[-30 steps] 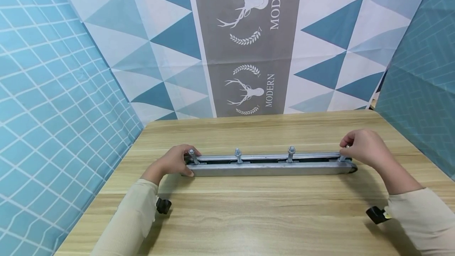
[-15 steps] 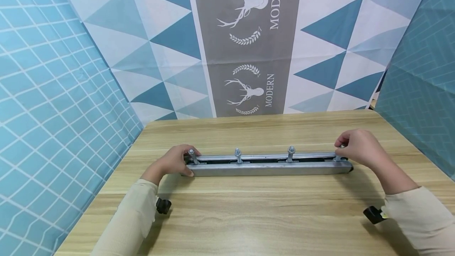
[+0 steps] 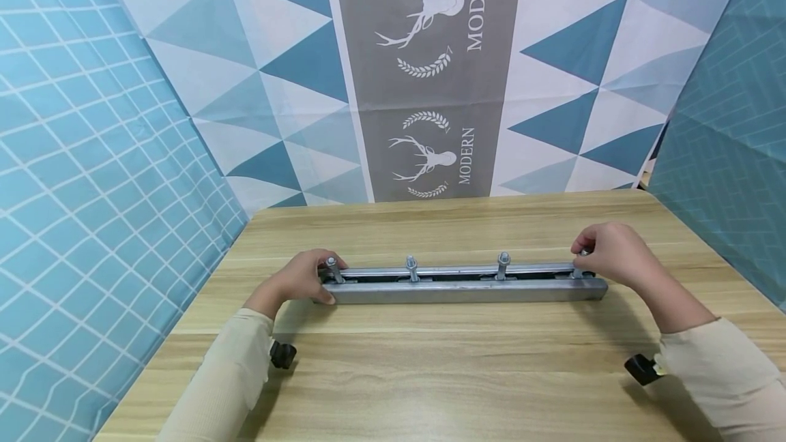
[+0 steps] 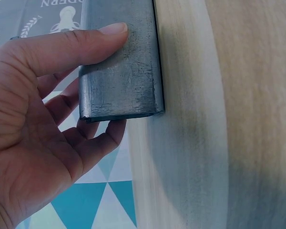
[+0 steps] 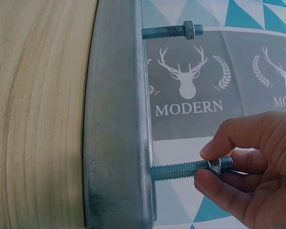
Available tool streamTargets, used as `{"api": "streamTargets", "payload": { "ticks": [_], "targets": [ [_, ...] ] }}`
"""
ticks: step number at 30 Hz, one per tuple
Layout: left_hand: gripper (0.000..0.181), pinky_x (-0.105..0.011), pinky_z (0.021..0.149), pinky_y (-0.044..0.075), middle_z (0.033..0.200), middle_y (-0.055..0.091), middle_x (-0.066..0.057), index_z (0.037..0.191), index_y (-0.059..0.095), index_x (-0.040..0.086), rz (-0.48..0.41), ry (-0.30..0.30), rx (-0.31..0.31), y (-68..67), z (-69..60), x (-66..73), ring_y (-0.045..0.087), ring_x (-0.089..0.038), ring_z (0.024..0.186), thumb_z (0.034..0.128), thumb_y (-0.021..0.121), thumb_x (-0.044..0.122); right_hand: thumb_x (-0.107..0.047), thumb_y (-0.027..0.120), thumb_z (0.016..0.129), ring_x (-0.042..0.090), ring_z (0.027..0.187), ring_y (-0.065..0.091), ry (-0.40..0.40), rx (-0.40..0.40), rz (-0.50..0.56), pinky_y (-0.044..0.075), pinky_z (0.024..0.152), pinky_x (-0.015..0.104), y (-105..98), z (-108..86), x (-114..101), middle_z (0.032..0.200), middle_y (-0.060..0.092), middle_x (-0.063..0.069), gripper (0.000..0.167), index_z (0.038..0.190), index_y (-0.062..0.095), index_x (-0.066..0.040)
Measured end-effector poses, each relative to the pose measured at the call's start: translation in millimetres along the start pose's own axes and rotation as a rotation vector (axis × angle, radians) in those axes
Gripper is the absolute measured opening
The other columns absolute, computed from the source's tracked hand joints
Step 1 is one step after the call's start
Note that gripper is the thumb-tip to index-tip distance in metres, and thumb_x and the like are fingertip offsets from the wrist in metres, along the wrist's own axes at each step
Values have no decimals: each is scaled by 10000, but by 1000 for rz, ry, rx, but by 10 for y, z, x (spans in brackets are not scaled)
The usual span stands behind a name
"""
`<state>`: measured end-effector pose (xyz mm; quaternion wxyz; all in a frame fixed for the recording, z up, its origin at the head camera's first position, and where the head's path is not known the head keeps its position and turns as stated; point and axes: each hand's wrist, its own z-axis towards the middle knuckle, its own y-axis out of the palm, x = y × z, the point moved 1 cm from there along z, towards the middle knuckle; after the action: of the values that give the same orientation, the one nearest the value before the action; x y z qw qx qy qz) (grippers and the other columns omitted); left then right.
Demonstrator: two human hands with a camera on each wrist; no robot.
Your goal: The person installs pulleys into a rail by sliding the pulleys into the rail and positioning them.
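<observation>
A long grey metal channel point(image 3: 454, 293) lies across the table, its slot facing up. Threaded bolts stand in the slot: one at the left end point(image 3: 333, 269), two in the middle point(image 3: 411, 268), and one at the right end point(image 5: 178, 171). My left hand point(image 3: 301, 277) grips the channel's left end, thumb on the near side, fingers behind and under the end in the left wrist view. With thumb and fingertips my right hand point(image 3: 617, 251) pinches the rightmost bolt at its hex nut point(image 5: 214, 166). A neighbouring bolt point(image 5: 167, 32) carries a nut near its tip.
The wooden table point(image 3: 430, 374) extends in front of and behind the channel. A patterned cloth point(image 3: 430, 87) hangs behind it, with blue cloths on the left point(image 3: 92, 189) and right point(image 3: 724, 121). Small black cameras sit at both wrists.
My right hand has slid left with the rightmost bolt. The dark rounded part that jutted from the channel's right end has gone inside. My left hand has stayed in place.
</observation>
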<state>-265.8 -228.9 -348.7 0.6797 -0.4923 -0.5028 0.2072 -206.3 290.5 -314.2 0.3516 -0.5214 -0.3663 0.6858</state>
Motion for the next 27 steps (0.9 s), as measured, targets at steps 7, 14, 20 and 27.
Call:
{"api": "streamTargets", "payload": {
  "ticks": [7, 14, 20, 27],
  "targets": [
    [589, -483, 894, 468, 1102, 644, -14, 1113, 695, 161, -1, 8, 0, -3, 6, -10, 559, -216, 978, 579, 916, 45, -41, 717, 769, 186, 608, 502, -8, -7, -5, 426, 558, 345, 11, 11, -31, 719, 612, 39, 64, 798, 675, -2],
    [587, -483, 885, 470, 1103, 645, -26, 1115, 695, 148, -1, 21, 1, -3, 3, -16, 561, -225, 976, 581, 918, 52, -35, 706, 767, 186, 610, 501, -22, -8, 0, 425, 557, 344, 24, 6, -50, 712, 609, 35, 51, 791, 674, -4],
    [585, -484, 886, 470, 1098, 646, -27, 1117, 694, 142, -4, 20, 0, -8, 0, -7, 562, -224, 974, 585, 917, 48, -31, 701, 757, 181, 604, 496, -35, 2, -12, 419, 561, 343, 37, 3, -58, 704, 605, 26, 43, 778, 667, -16],
    [588, -476, 877, 477, 1086, 641, -19, 1117, 695, 154, -6, 19, -2, 3, 0, -29, 568, -230, 984, 585, 926, 63, -13, 707, 757, 188, 614, 489, -55, 3, -46, 419, 565, 366, 33, -14, -79, 711, 601, 47, 65, 780, 648, -1]
  ]
}}
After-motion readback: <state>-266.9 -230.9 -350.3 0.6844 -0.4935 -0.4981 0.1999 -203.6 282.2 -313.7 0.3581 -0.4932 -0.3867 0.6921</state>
